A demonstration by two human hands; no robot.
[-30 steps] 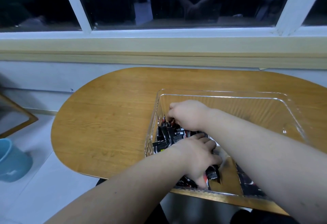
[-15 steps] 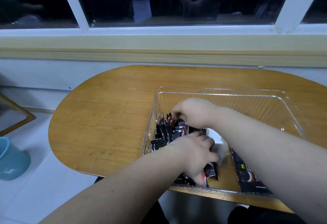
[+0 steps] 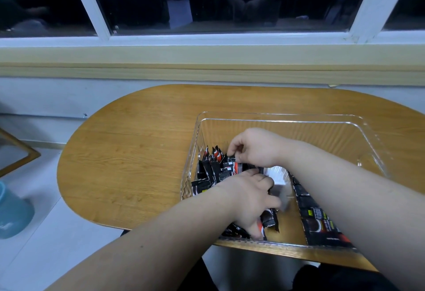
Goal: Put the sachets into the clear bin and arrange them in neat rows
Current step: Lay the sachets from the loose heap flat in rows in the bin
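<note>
Standing at nine o'clock in the clear bin (image 3: 276, 115), the sachets (image 3: 212, 170) are now pinched, no longer pressed, by the right hand (image 3: 255, 148) and gripped by the curled left hand (image 3: 249, 201), so straightening is judged underway.

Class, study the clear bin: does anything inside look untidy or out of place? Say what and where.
Yes. The black-and-red sachets by the left wall of the clear plastic bin lean at mixed angles rather than standing in a row. A white item mid-bin stands out; what it is cannot be told.
</note>
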